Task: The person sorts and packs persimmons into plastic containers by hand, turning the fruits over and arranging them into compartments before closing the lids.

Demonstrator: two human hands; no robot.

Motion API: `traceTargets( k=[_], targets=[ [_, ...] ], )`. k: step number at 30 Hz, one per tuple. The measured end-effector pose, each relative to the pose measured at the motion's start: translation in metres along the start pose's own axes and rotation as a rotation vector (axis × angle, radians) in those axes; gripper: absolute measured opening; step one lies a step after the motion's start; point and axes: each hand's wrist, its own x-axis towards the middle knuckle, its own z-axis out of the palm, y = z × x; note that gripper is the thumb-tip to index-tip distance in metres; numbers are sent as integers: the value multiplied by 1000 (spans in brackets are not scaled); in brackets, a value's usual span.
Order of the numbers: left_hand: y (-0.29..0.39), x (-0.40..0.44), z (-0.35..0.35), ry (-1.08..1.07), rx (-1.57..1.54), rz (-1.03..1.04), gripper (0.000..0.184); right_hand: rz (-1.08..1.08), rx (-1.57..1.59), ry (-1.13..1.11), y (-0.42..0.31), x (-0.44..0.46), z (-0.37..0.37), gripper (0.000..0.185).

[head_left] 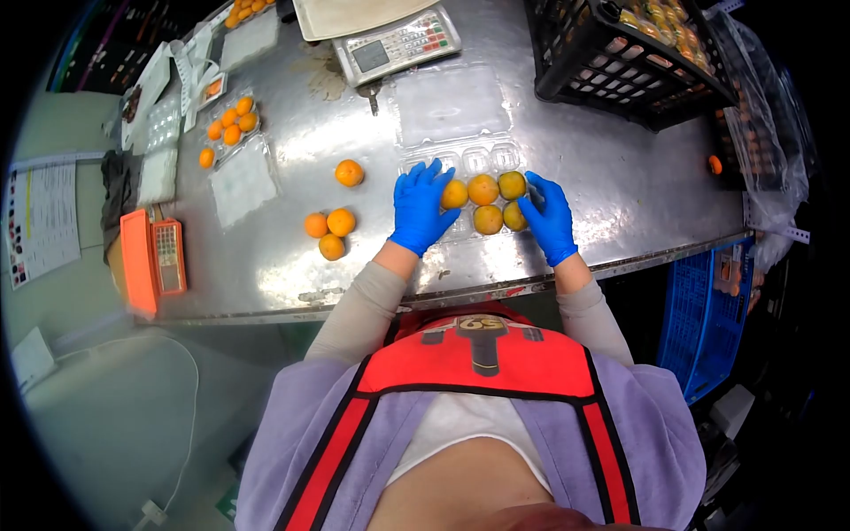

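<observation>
Both my hands wear blue gloves. My left hand [421, 207] has its fingers apart, with the thumb against the leftmost orange [454, 195] in a clear plastic tray [476, 159]. At the tray's right end my right hand [549, 218] touches the fruits there, its thumb by the lower right orange [514, 216] and fingertips beside the greenish upper right one [512, 185]. Between the hands sit another upper orange [482, 189] and a lower one [488, 219]. The tray's clear lid lies open behind it.
Loose oranges [341, 221] lie left of my left hand. A scale [397, 46] stands at the back, a black crate [637, 80] at the back right. Another filled clear pack [243, 146] and an orange-framed calculator [168, 257] are at the left.
</observation>
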Motion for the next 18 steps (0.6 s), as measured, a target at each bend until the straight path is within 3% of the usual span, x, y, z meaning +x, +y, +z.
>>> traceTargets(
  k=[4, 6, 7, 9, 10, 11, 13, 15, 17, 18],
  targets=[
    [4, 2, -17, -196, 31, -77, 77, 123, 35, -3, 20, 1, -3, 43],
    [5, -2, -23, 61, -132, -67, 80, 164, 130, -1, 21, 8, -5, 40],
    [2, -6, -21, 64, -126, -71, 80, 161, 135, -6, 22, 14, -4, 40],
    [-7, -17, -14, 298, -416, -229, 81, 302, 210, -22, 22, 26, 1, 35],
    [-5, -23, -12, 244, -579, -450, 76, 301, 215, -34, 20, 30, 3, 35],
    [-6, -24, -9, 253, -571, -457, 76, 354, 198, -75, 16, 35, 4, 34],
    [-5, -19, -14, 159, -1204, -886, 74, 452, 160, -152, 5, 45, 4, 35],
    [-14, -19, -7, 176, -1150, -911, 67, 435, 203, -188, 0, 40, -2, 36],
    [-23, -13, -13, -90, -1483, -1058, 61, 458, 346, -118, -3, 34, -8, 36],
    [-13, -14, -18, -57, -1490, -961, 54, 396, 317, -111, -10, 31, -14, 36]
  ],
)
